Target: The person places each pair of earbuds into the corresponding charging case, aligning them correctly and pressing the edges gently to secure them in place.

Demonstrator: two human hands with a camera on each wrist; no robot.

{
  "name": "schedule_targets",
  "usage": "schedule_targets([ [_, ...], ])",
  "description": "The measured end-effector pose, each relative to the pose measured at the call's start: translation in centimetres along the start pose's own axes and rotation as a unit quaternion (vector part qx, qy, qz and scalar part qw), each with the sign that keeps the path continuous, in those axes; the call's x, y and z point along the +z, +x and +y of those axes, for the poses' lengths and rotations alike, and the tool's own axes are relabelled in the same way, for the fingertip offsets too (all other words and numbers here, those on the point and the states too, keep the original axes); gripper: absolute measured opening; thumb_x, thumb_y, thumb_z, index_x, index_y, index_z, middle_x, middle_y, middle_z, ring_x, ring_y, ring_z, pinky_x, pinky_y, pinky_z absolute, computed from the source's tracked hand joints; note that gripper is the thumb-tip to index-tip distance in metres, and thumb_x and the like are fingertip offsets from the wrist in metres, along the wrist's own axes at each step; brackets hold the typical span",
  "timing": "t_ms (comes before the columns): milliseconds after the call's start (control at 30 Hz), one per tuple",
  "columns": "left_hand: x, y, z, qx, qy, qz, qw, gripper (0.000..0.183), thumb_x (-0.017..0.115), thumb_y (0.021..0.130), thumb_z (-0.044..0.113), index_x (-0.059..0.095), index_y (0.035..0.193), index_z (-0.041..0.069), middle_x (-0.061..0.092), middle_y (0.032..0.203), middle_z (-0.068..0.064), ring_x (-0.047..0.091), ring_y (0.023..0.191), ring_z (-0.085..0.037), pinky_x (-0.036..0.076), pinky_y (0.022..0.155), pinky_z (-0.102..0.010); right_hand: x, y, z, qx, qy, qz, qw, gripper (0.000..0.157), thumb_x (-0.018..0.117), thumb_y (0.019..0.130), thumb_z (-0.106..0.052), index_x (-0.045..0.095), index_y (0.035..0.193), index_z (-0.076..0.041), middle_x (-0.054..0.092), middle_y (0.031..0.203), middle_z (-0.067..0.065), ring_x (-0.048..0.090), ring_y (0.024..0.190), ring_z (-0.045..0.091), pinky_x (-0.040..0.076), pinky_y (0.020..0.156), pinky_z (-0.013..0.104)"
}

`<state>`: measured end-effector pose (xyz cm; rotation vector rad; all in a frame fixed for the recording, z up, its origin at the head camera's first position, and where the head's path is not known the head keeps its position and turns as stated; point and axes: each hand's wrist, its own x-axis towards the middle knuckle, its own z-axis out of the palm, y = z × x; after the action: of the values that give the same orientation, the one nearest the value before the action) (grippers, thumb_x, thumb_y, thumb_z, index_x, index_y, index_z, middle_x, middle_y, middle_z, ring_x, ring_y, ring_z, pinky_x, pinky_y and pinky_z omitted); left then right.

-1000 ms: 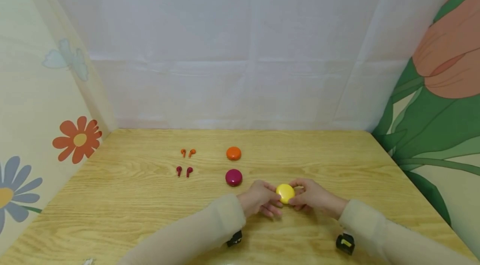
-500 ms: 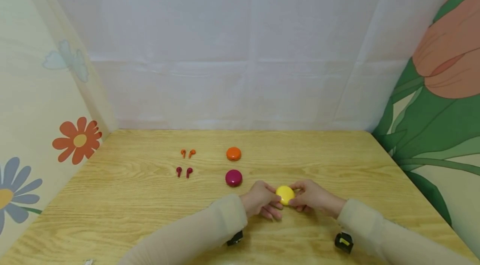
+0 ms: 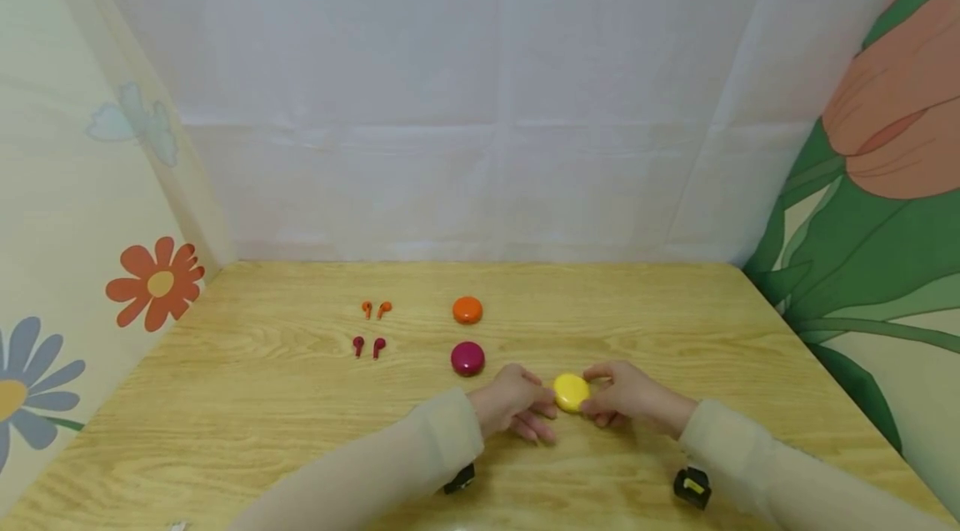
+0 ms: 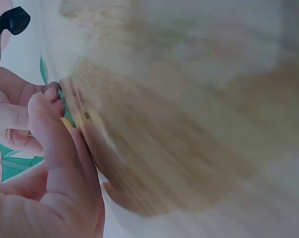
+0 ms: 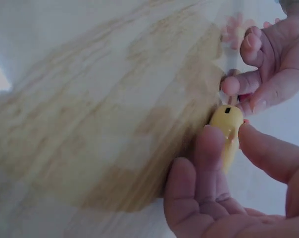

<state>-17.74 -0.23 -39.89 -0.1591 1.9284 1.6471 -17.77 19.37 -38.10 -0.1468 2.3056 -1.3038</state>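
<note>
A round, glossy yellow earbud case [image 3: 572, 393] is near the table's front, between the two hands. My right hand [image 3: 628, 393] pinches it by its right side, and in the right wrist view the thumb and fingers hold the yellow case [image 5: 227, 124] near the tabletop, a small dark port on its edge. Just left of the case, my left hand [image 3: 517, 404] has its fingers loosely extended, the tips very near the case; whether they touch it is hard to tell. In the left wrist view the left hand [image 4: 60, 168] mostly hides the case.
A magenta round case [image 3: 468, 358] and an orange round case [image 3: 467, 310] lie left of the hands. Farther left are a pair of orange earbuds [image 3: 377, 310] and a pair of magenta earbuds [image 3: 369, 348]. A small white item [image 3: 178, 526] shows at the bottom edge.
My left hand has loosened from the yellow case and drawn slightly left. The right hand still pinches the case, which stays nearly in place.
</note>
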Motion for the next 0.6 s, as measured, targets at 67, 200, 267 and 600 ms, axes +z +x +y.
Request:
schedule_targets([
  [67,-0.3,0.1,-0.4,0.006,-0.009,0.009,0.9999,0.025,0.06,0.096,0.008,0.047,0.113,-0.005,0.068,0.083,-0.015,0.068,0.057,-0.02,0.05,0.046,-0.023,-0.1,-0.1,-0.1,0.002,-0.001,0.01,1.0,0.066,0.069,0.085,-0.003,0.032,0.134,0.024,0.067,0.075,0.007,0.062,0.062,0.016,0.054,0.06,0.032],
  [200,-1.3,-0.2,-0.9,0.017,-0.025,0.023,0.9993,0.03,0.057,0.098,0.012,0.047,0.121,-0.005,0.067,0.086,-0.015,0.067,0.057,-0.021,0.052,0.049,-0.026,-0.4,-0.2,-0.2,-0.004,-0.004,0.032,0.999,0.064,0.069,0.086,-0.003,0.035,0.132,0.024,0.067,0.073,0.006,0.062,0.06,0.015,0.054,0.059,0.032],
  [267,-2.0,-0.5,-0.9,0.027,-0.029,0.025,0.9989,0.032,0.057,0.099,0.013,0.047,0.123,-0.004,0.067,0.088,-0.014,0.067,0.058,-0.021,0.053,0.05,-0.027,-0.5,-0.4,-0.4,-0.011,-0.009,0.036,0.999,0.062,0.069,0.086,-0.004,0.036,0.132,0.023,0.067,0.073,0.005,0.062,0.059,0.014,0.053,0.059,0.032],
  [600,-5.9,-3.6,-0.2,0.082,-0.013,0.033,0.996,0.037,0.052,0.102,0.016,0.044,0.13,-0.007,0.069,0.094,-0.013,0.069,0.061,-0.021,0.053,0.05,-0.025,-1.1,-0.9,-1.2,-0.025,-0.016,0.032,0.999,0.058,0.066,0.091,-0.006,0.038,0.135,0.019,0.066,0.076,0.009,0.062,0.064,0.018,0.053,0.062,0.037],
])
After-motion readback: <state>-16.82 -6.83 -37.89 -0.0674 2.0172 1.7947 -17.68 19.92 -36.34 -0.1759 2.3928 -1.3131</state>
